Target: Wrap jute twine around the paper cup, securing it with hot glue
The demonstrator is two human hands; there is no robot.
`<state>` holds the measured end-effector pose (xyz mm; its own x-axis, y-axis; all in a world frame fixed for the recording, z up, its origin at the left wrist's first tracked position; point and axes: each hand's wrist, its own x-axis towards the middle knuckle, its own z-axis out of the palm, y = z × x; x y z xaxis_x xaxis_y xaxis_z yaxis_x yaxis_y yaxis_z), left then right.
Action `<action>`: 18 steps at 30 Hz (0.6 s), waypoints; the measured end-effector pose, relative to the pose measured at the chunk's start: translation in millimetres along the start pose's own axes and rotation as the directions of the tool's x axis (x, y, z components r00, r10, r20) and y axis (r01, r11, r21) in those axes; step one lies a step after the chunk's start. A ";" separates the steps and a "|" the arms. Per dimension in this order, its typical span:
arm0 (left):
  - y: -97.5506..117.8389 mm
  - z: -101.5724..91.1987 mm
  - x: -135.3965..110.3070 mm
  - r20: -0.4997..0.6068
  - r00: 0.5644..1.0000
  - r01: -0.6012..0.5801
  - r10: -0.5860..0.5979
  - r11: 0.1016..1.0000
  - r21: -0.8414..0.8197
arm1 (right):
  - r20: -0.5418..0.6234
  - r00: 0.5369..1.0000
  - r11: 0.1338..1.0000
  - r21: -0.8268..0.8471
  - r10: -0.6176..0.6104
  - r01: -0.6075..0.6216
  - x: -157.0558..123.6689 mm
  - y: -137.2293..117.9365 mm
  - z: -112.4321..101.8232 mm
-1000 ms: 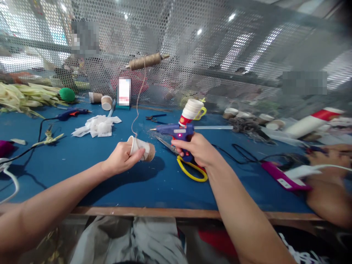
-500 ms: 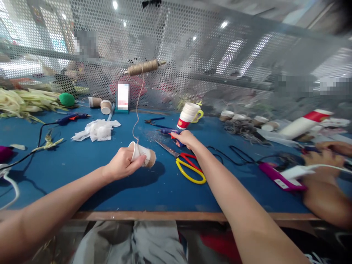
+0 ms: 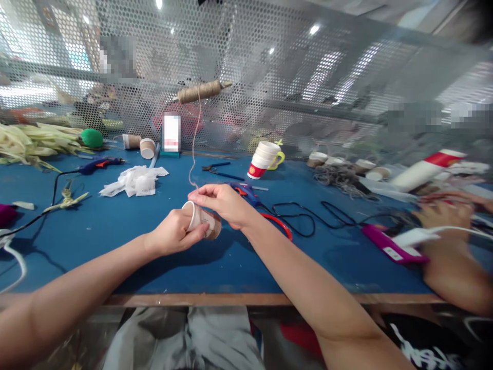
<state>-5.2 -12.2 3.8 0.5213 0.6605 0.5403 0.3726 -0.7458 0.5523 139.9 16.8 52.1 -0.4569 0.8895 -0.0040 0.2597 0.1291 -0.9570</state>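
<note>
My left hand (image 3: 174, 231) grips a small paper cup (image 3: 200, 220), lying sideways and partly wrapped in brown twine, above the blue table (image 3: 115, 226). My right hand (image 3: 221, 201) is just above the cup, fingers pinched on the twine strand (image 3: 195, 139) that hangs down from a spool (image 3: 200, 91) on the mesh screen. The blue glue gun (image 3: 246, 191) lies on the table behind my right hand. The yellow and red scissors (image 3: 279, 225) are mostly hidden under my right forearm.
A stack of cups (image 3: 264, 158), a second glue gun (image 3: 98, 164), white scraps (image 3: 134, 180), two wrapped cups (image 3: 140, 145), pale leaves (image 3: 34, 141) and black cables (image 3: 316, 218) lie about. Another person's hands (image 3: 447, 216) work at the right by a pink tool (image 3: 393, 245).
My right hand set the blue glue gun down on the table, then came back left to the cup and pinched the twine. My left hand kept hold of the cup.
</note>
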 end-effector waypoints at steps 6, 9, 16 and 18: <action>3.2 0.6 3.0 0.141 0.924 0.383 -0.356 0.859 -0.339 | -0.231 0.959 0.984 0.026 -0.167 0.177 -14.6 -5.2 -13.1; 4.3 1.9 6.3 0.213 0.845 0.523 -0.490 0.678 -0.516 | -0.313 0.932 0.981 0.010 -0.182 0.195 -23.3 -8.0 -21.3; 7.5 2.9 9.1 0.239 0.790 0.571 -0.565 0.535 -0.623 | -0.375 0.911 0.981 0.020 -0.171 0.192 -23.4 -0.5 -28.2; 8.4 2.9 8.5 0.245 0.797 0.566 -0.553 0.540 -0.623 | -0.367 0.916 0.983 0.014 -0.164 0.182 -20.4 3.4 -28.5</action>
<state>4.6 -13.2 11.2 0.3971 0.9173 -0.0300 0.0173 0.0252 0.9995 174.4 11.6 57.2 -0.1491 0.9541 0.2597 0.1608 0.2825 -0.9457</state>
